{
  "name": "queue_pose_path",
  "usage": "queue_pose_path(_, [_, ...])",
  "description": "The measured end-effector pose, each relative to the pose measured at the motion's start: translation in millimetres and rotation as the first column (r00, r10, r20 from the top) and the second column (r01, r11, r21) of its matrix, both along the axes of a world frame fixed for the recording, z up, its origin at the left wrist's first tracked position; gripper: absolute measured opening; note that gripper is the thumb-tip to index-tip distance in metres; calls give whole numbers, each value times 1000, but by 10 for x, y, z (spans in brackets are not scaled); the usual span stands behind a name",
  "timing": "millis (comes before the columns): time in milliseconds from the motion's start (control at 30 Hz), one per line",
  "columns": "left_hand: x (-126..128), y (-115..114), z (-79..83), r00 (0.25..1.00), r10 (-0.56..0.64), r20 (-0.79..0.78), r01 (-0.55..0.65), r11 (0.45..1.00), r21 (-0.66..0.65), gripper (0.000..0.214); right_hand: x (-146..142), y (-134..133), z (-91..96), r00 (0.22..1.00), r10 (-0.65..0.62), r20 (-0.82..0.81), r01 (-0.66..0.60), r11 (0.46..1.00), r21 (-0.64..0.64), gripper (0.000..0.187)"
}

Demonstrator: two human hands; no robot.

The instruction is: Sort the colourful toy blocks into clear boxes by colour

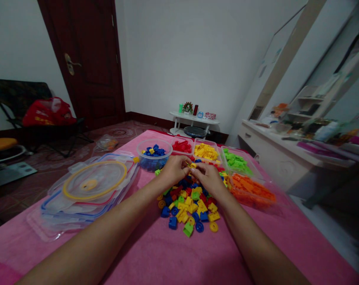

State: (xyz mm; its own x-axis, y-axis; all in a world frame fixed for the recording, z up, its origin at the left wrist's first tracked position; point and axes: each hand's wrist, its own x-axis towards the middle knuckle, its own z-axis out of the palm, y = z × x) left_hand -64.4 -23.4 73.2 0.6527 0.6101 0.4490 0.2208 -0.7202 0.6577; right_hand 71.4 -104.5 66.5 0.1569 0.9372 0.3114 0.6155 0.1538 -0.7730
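Over the far part of a mixed heap of toy building blocks (pixel 191 202), my left hand (pixel 175 169) and my right hand (pixel 209 178) meet fingertip to fingertip. Both are closed in a pinch on a small yellow block (pixel 192 165), partly covered by the fingers. Red, yellow, blue and green pieces and some wheels make up the heap. Left of my left hand stands a round clear tub (pixel 140 155) with mostly blue blocks. Beyond the hands are boxes of red blocks (pixel 182 146) and yellow blocks (pixel 207 152). Green blocks (pixel 237 161) and orange blocks (pixel 252 188) fill boxes at the right.
Clear lids (pixel 93 186) lie stacked on the pink cloth (pixel 179 257) at the left, a yellow-rimmed round one on top. A desk (pixel 283 146) with clutter stands at the right. Behind are a low white table (pixel 194 117) and a folding chair with a red bag (pixel 49 113).
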Motion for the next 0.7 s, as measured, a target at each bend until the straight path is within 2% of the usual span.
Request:
queue_pose_path(300, [12, -42, -39, 998, 38, -46, -35, 997, 62, 25, 56, 31, -102, 1000, 18, 26, -18, 1000, 15, 19])
queue_pose_path(700, [18, -27, -78, 998, 28, -50, -23, 995, 94, 24, 58, 23, -84, 998, 16, 59, -17, 1000, 19, 18])
